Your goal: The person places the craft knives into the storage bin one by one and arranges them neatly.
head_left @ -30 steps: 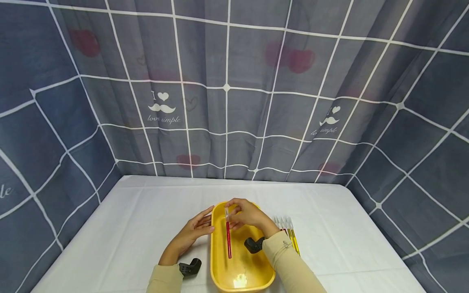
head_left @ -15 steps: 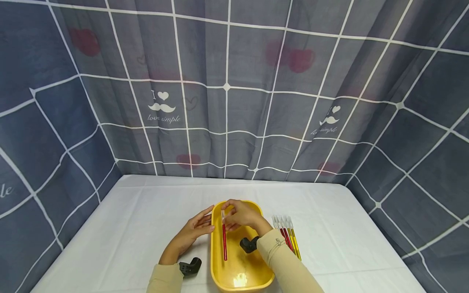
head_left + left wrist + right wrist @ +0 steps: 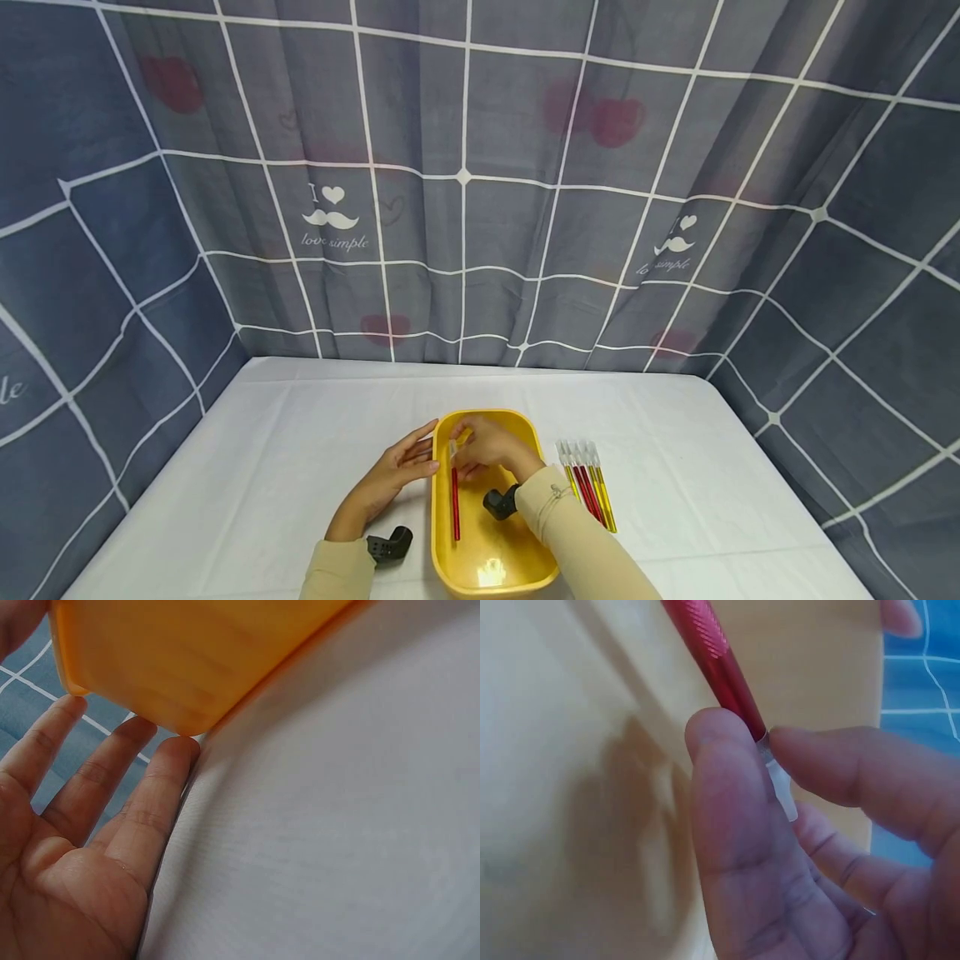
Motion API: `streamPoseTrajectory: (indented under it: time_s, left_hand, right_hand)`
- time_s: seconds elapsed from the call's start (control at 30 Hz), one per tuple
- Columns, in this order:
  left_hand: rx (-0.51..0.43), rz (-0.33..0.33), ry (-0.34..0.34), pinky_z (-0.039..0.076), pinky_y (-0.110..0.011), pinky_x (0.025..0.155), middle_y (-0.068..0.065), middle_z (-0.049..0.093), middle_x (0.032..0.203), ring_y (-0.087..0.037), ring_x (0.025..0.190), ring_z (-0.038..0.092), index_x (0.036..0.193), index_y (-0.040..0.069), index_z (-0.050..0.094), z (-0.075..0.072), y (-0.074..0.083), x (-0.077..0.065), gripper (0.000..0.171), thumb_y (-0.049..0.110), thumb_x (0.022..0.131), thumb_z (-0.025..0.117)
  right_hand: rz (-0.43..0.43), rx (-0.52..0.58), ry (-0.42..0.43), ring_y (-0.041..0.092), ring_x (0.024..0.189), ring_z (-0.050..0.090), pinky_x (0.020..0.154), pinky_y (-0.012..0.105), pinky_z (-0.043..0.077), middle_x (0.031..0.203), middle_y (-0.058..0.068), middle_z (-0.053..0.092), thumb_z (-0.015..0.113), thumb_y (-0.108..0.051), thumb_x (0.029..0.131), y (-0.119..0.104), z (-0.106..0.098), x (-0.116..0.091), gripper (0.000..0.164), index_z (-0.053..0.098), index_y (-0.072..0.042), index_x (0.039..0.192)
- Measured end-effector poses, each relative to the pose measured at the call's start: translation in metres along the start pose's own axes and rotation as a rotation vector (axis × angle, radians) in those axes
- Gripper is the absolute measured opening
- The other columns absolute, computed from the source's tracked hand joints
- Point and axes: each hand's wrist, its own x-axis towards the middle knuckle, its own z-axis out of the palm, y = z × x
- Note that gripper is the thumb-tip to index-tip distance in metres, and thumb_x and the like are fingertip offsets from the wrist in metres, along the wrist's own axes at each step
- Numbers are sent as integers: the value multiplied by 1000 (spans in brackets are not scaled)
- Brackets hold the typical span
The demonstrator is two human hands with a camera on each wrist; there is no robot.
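In the head view, my right hand [image 3: 491, 446] is inside the yellow plastic tray [image 3: 510, 542], near its far left side. Thumb and finger pinch a red craft knife [image 3: 455, 504] where its handle meets the clear cap. The right wrist view shows the knife's knurled red metal grip [image 3: 705, 637] and the pale cap [image 3: 781, 791] between the fingers. My left hand [image 3: 390, 475] rests on the tray's left side with fingers spread and mostly straight. In the left wrist view, the fingertips [image 3: 176, 754] touch the tray's orange-looking outer wall [image 3: 172, 667].
Several capped craft knives [image 3: 588, 483], red and gold-yellow, lie side by side on the white tablecloth [image 3: 660, 467] to the tray's right. A dark grid-patterned curtain [image 3: 420, 208] encloses the table's back and sides. Black wrist-worn devices [image 3: 390, 546] sit on both wrists.
My right hand has moved left and slightly down into the tray with the red craft knife, bringing it close to the left wall. The left hand has stayed still.
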Motion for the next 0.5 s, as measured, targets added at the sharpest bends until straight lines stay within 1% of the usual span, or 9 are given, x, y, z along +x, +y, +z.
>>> streamPoseTrajectory:
  time_s: [0.27,0.5]
  left_hand:
    - [5,1,7,49,-22,106,-33,38,166,-47,149,46,171,3,27,-1,0,-1,80,16,105,70]
    - [13,0,3,48,-23,107,-33,38,166,-46,149,45,171,4,27,-2,-1,-1,80,17,105,70]
  right_hand:
    - [48,-59,0,19,58,72,58,31,63,67,11,69,77,12,90,0,9,2,30,63,1,115]
    - [51,-73,10,25,61,74,59,35,64,68,13,69,77,14,89,1,14,3,31,63,0,113]
